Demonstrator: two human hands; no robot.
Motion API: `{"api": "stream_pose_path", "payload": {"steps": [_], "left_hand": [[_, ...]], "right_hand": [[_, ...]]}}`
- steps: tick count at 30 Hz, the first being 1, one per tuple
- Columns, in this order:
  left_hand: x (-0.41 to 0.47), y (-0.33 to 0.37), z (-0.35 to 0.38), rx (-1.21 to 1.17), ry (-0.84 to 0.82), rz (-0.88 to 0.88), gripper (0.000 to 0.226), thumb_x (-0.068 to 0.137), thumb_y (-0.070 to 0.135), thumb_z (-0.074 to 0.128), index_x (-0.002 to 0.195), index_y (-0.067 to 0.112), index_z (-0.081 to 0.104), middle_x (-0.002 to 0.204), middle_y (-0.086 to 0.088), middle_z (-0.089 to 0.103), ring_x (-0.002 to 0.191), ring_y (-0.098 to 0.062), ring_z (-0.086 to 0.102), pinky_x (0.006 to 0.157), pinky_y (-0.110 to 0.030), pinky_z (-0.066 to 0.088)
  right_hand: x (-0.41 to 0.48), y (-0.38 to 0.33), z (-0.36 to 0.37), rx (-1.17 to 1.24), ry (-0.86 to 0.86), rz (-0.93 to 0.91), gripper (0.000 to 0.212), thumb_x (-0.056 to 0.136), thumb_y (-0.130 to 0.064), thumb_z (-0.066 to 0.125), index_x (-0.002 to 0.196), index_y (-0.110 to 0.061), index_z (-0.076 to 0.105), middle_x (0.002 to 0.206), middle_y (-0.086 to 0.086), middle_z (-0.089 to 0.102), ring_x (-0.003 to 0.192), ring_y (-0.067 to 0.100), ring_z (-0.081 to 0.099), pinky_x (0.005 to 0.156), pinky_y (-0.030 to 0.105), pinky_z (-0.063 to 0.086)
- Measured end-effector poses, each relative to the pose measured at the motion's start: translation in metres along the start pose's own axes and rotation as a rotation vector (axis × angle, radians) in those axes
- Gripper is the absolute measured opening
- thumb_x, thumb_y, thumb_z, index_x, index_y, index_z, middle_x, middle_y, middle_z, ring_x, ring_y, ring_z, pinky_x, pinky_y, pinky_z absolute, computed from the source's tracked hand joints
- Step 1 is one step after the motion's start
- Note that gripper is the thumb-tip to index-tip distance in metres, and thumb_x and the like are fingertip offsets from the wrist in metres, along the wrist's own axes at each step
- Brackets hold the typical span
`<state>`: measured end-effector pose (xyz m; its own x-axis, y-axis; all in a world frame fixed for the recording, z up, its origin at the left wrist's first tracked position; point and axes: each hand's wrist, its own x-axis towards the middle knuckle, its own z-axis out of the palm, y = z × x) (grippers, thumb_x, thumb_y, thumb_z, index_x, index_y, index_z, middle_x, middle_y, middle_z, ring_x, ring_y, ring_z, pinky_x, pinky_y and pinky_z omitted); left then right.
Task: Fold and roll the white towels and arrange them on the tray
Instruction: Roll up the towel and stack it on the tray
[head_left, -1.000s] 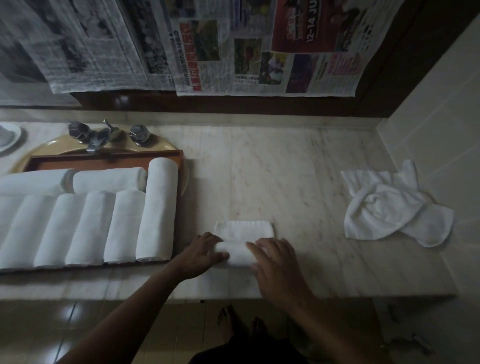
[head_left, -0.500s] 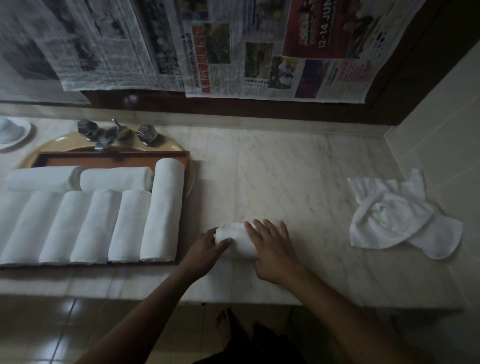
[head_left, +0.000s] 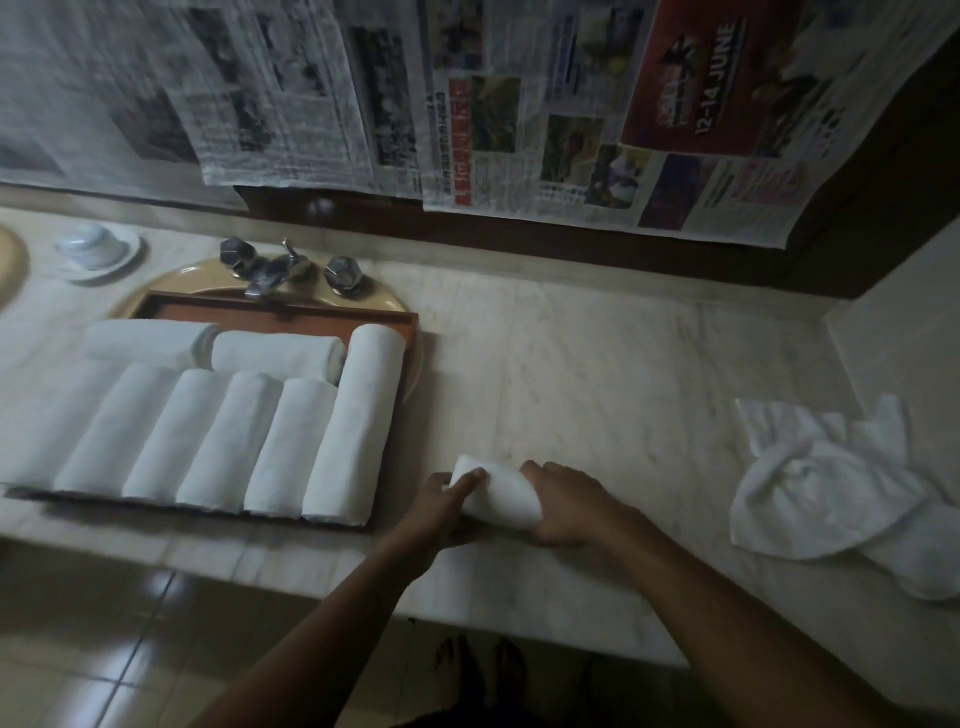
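Pic was dim overall, greyish cast; the rolled towels (head_left: 218, 431) were the brightest patches; soft glare sat on the floor tiles (head_left: 130, 618) at lower left; newspaper (head_left: 260, 93) at top left was smeared w/ motion blur; wide-angle lens bent the counter (head_left: 597, 374) edges; bottom & upper-right corners fell near-black; fine detail was soft throughout.

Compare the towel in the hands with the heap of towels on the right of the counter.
The held towel is rolled into a tight tube; the heap is crumpled and unfolded. The left hand and right hand grip the held towel; the heap lies untouched. The held towel is compact; the heap spreads wider over the counter. Both are white and off the tray.
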<state>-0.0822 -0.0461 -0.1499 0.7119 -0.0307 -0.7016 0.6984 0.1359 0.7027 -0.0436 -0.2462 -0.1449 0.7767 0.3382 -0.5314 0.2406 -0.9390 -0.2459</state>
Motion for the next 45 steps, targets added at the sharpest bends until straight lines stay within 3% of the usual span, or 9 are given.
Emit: {"api": "stream_pose_path", "payload": {"steps": [4,8,11,15,19,22,27,41,45], "left_hand": [[-0.011,0.004,0.001,-0.171,-0.016,0.005,0.047,0.088,0.045,0.077,0.126,0.021,0.062,0.128,-0.011,0.062,0.118,-0.031,0.062,0.094,-0.056,0.058],[-0.025,0.02,-0.003,-0.148,0.01,0.147,0.033,0.089,0.039,0.075,0.115,0.021,0.069,0.121,-0.01,0.067,0.112,-0.028,0.064,0.079,-0.043,0.062],[-0.036,0.042,-0.01,-0.136,0.017,0.273,0.027,0.092,0.029,0.071,0.111,0.011,0.065,0.11,-0.012,0.066,0.098,-0.024,0.065,0.069,-0.036,0.059],[-0.053,0.07,-0.032,-0.117,0.045,0.418,0.025,0.088,0.036,0.074,0.109,0.024,0.067,0.111,-0.008,0.069,0.108,-0.03,0.066,0.086,-0.046,0.059],[-0.059,0.099,-0.064,-0.134,-0.063,0.558,0.031,0.08,0.029,0.073,0.106,0.017,0.063,0.119,-0.016,0.069,0.107,-0.031,0.067,0.084,-0.049,0.055],[-0.058,0.119,-0.088,-0.198,-0.122,0.615,0.025,0.08,0.017,0.072,0.1,0.012,0.058,0.125,-0.02,0.065,0.11,-0.032,0.064,0.082,-0.048,0.053],[-0.044,0.152,-0.153,-0.185,0.003,0.621,0.018,0.091,0.019,0.07,0.108,0.014,0.065,0.113,-0.008,0.069,0.106,-0.026,0.067,0.078,-0.044,0.056],[0.062,0.279,-0.439,-0.061,0.317,0.607,0.03,0.08,0.029,0.081,0.107,0.017,0.074,0.097,0.001,0.075,0.09,-0.019,0.068,0.072,-0.039,0.055],[0.106,0.295,-0.488,0.062,0.337,0.551,0.027,0.088,0.024,0.08,0.112,0.013,0.073,0.106,-0.003,0.072,0.091,-0.014,0.065,0.071,-0.027,0.052]], "right_hand": [[-0.021,-0.009,0.006,0.016,0.018,-0.062,0.079,0.076,-0.035,0.075,0.144,-0.027,0.035,0.136,0.004,0.049,0.118,0.029,0.054,0.088,0.039,0.048],[-0.036,-0.013,-0.002,0.043,0.201,-0.144,0.093,0.075,-0.045,0.075,0.154,-0.035,0.027,0.146,-0.004,0.038,0.129,0.025,0.042,0.103,0.044,0.042],[-0.044,-0.013,-0.019,0.47,0.325,-0.166,0.108,0.06,-0.067,0.083,0.153,-0.037,0.037,0.146,-0.011,0.04,0.132,0.013,0.042,0.107,0.035,0.042],[-0.046,-0.023,-0.05,1.193,0.268,0.02,0.12,0.051,-0.065,0.086,0.155,-0.034,0.035,0.146,-0.008,0.047,0.122,0.007,0.056,0.086,0.018,0.052],[-0.029,-0.045,-0.067,1.526,-0.07,0.0,0.084,0.058,-0.052,0.087,0.135,-0.029,0.061,0.131,0.004,0.069,0.114,0.021,0.069,0.099,0.055,0.056],[-0.011,-0.073,-0.08,1.716,-0.039,-0.135,0.056,0.072,-0.021,0.084,0.126,-0.014,0.069,0.123,0.013,0.072,0.11,0.028,0.069,0.096,0.052,0.057],[0.038,-0.129,-0.113,1.592,0.171,-0.217,0.052,0.066,-0.02,0.088,0.113,-0.02,0.067,0.11,0.006,0.069,0.1,0.024,0.067,0.071,0.037,0.056],[0.26,-0.376,-0.167,1.198,0.338,-0.227,0.037,0.082,-0.022,0.087,0.113,-0.023,0.067,0.106,0.002,0.072,0.083,0.003,0.067,0.072,0.023,0.055],[0.323,-0.405,-0.167,1.009,0.328,-0.203,0.036,0.086,-0.03,0.083,0.116,-0.023,0.065,0.117,-0.002,0.068,0.097,0.011,0.065,0.085,0.028,0.053]]}}
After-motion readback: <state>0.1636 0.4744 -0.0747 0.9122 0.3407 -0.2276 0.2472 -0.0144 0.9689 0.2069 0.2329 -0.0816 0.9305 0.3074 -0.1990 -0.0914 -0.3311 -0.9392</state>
